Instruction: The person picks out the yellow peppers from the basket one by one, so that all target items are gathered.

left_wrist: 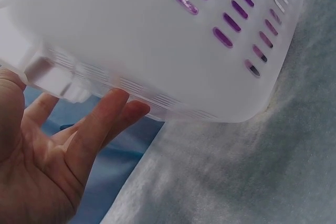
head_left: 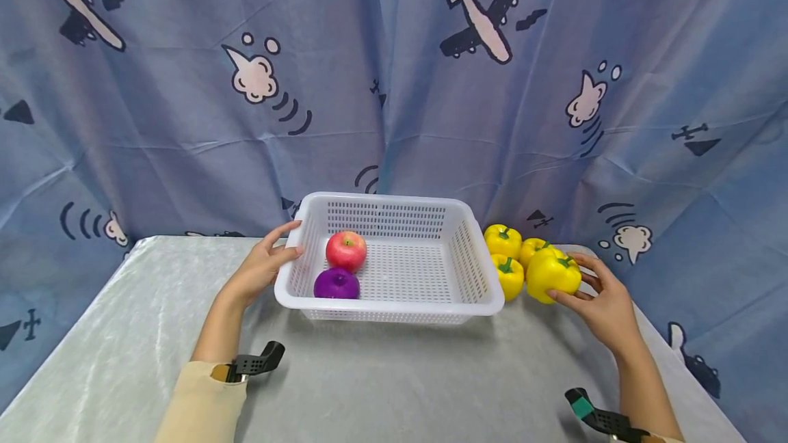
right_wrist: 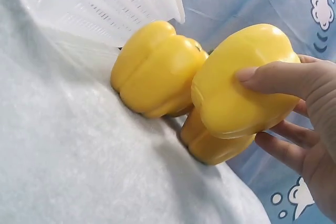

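My right hand (head_left: 600, 303) holds a yellow bell pepper (head_left: 550, 279), thumb on the near side and fingers behind it. In the right wrist view this pepper (right_wrist: 247, 90) overlaps another yellow bell pepper (right_wrist: 212, 145) below it. Three other yellow bell peppers, one of them at the front (head_left: 508, 280), cluster by the right end of a white plastic basket (head_left: 394, 307). At the basket's left end, my left hand (head_left: 258, 271) grips the rim, its fingertips (left_wrist: 113, 98) against the outside wall. Inside the basket, a red apple (head_left: 346, 251) sits behind a round purple fruit (head_left: 336, 284).
A pale grey cloth covers the table (head_left: 394, 374). Behind it hangs a blue curtain (head_left: 394, 87) printed with planes and clouds, close to the basket's back rim.
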`<state>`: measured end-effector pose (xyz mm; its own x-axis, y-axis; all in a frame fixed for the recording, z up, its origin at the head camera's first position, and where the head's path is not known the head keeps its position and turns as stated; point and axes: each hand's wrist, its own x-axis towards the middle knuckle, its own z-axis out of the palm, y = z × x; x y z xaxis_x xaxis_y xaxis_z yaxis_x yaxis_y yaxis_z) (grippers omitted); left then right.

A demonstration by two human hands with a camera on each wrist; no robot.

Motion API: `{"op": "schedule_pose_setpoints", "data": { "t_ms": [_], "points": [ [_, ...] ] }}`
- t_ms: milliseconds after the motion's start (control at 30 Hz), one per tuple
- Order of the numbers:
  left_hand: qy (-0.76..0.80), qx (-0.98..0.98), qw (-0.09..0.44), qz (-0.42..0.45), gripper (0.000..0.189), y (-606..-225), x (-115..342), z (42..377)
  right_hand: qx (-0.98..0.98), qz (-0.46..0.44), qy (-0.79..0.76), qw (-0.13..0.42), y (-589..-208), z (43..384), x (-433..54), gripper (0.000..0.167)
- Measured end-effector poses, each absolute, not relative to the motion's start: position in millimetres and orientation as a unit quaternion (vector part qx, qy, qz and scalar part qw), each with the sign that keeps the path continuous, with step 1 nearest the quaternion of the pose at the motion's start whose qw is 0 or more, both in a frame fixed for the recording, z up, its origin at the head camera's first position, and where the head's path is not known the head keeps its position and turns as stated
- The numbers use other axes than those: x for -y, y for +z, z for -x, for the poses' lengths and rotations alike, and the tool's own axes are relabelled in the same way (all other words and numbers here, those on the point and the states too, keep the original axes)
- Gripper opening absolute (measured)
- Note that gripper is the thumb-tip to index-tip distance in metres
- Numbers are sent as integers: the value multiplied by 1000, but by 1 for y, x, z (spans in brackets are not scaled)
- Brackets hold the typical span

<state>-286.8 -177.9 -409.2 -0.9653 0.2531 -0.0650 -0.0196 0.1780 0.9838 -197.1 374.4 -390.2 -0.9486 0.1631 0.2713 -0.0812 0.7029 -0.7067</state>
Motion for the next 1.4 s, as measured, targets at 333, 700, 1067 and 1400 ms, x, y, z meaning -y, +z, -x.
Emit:
{"op": "schedule_pose_setpoints", "data": {
  "t_ms": [333,700,1067,1400],
  "points": [
    [638,-759,104,-77,70,-410,181,285,910,3,393,132,-410,205,-378,79],
    [638,-759,106,-75,69,-412,184,285,907,21,400,126,-428,208,-375,81],
    [631,-764,106,-81,69,-417,174,296,923,30,358,140,-431,207,-381,84],
    [600,-792,87,-70,67,-409,172,290,937,6,321,134,-418,209,-388,84]
  ]
}}
